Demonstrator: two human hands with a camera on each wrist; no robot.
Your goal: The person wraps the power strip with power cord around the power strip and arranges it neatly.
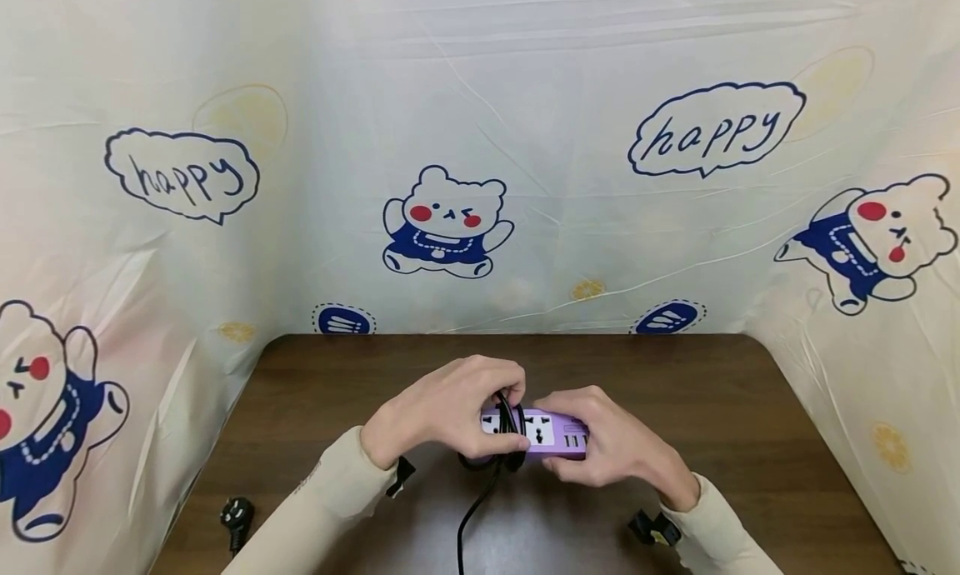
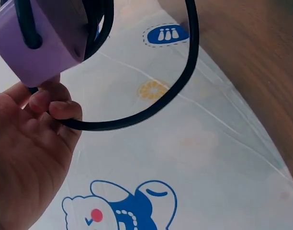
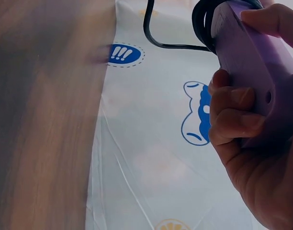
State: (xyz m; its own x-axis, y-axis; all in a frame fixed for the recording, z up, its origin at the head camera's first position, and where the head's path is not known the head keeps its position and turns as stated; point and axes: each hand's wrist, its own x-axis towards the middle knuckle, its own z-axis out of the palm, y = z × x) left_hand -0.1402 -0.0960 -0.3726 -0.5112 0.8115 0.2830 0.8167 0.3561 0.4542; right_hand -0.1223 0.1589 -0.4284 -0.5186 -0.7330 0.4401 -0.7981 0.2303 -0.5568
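A purple power strip [image 1: 557, 442] with white socket faces is held up between both hands above the table. Several loops of its black cord [image 1: 512, 421] wrap around its left part. My right hand [image 1: 622, 442] grips the strip's right end; the right wrist view shows its fingers curled round the purple body [image 3: 254, 62]. With curled fingers, my left hand [image 1: 453, 408] holds the cord at the wrapped part. In the left wrist view, a length of cord [image 2: 132, 120] bows out from those fingers, beside the strip's end [image 2: 46, 57].
The cord's black plug [image 1: 237, 512] lies on the brown wooden table [image 1: 360, 375] at the front left. A stretch of cord hangs down toward the table's front edge. Pale cloth [image 1: 562, 250] printed with bears surrounds the table on the back and sides.
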